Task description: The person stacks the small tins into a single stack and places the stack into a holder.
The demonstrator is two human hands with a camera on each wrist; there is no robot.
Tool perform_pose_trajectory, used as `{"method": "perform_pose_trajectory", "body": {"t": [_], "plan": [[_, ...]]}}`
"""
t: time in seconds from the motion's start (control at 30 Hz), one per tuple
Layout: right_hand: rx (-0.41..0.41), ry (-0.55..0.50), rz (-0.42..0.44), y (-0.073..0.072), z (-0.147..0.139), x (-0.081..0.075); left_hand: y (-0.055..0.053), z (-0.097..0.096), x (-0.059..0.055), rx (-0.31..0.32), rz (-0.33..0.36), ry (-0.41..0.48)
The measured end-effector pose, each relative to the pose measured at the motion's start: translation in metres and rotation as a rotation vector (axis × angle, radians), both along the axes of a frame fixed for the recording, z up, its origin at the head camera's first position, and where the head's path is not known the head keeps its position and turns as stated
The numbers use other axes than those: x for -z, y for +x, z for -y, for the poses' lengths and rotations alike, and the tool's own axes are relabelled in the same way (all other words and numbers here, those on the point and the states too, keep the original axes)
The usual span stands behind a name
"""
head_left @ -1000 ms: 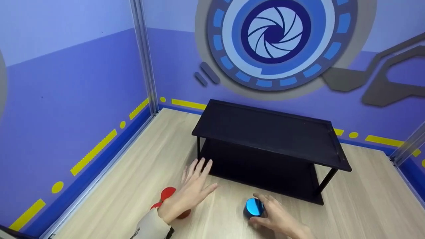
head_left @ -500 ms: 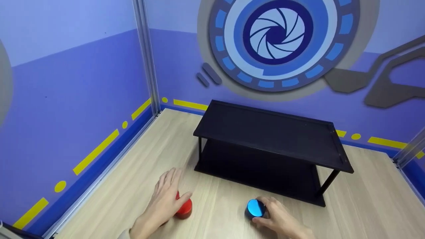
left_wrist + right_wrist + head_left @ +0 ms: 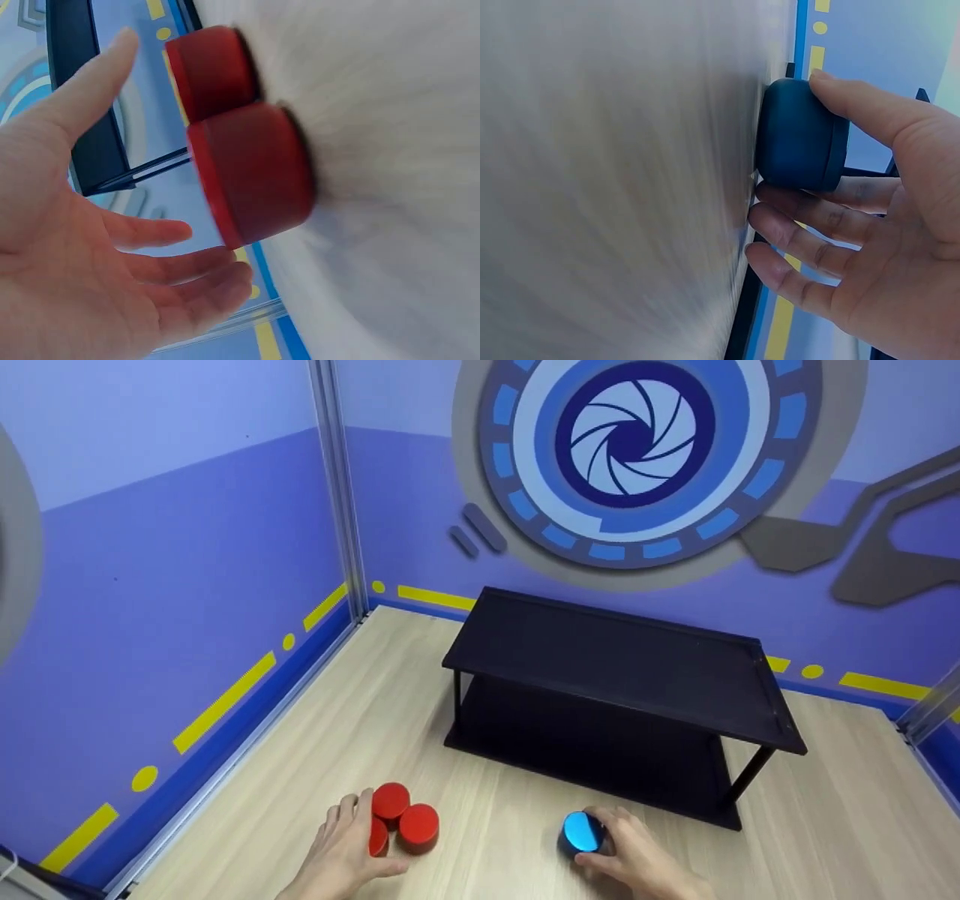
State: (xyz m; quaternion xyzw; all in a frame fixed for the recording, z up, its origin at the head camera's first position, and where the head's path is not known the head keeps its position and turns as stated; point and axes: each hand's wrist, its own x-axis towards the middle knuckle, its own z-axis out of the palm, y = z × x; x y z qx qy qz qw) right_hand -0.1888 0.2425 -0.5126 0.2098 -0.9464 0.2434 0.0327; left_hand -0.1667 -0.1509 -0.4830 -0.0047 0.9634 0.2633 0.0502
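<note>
Three round red tins (image 3: 418,829) with flat tops stand clustered on the wooden table, left of the middle. My left hand (image 3: 341,844) is beside them, its fingers spread along the left of the cluster and partly covering the nearest tin. From the left wrist, two red tins (image 3: 255,169) show in front of the palm, with nothing held. A shiny blue round tin (image 3: 580,832) stands upright on the table to the right. My right hand (image 3: 634,851) pinches its sides between thumb and fingers. The right wrist view shows the thumb on one side of the tin (image 3: 799,135).
Behind the tins stands a black two-tier shelf (image 3: 615,660), its lower board (image 3: 577,750) close to the table (image 3: 300,780). Blue printed walls (image 3: 187,547) enclose the back and left, with a metal corner post (image 3: 341,495) where they meet.
My left hand has drawn back from near the shelf's left corner, toward me and left, uncovering the red tins. My right hand has kept the blue tin in about the same place.
</note>
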Motion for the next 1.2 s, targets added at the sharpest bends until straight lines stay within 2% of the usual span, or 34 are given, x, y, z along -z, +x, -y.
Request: {"method": "perform_pose_trajectory", "body": {"t": [0.13,0.33,0.43,0.73,0.93,1.2], "plan": [[-0.006,0.003,0.007,0.0,-0.001,-0.001,-0.001,0.001,0.007,-0.021,0.036,0.007],[-0.009,0.006,0.023,0.001,-0.001,-0.002,-0.006,0.001,0.015,-0.09,0.19,0.047],[0.004,0.004,0.041,0.001,-0.001,-0.003,-0.009,0.002,0.016,-0.111,0.233,0.057],[0.048,-0.027,0.136,0.002,0.0,-0.004,-0.007,0.007,0.017,-0.092,0.176,0.075],[0.036,-0.038,0.131,0.002,0.0,-0.003,-0.006,0.009,0.015,-0.081,0.134,0.069],[0.013,-0.016,0.085,-0.001,0.0,-0.003,-0.003,0.014,0.002,-0.079,0.047,0.072]]}}
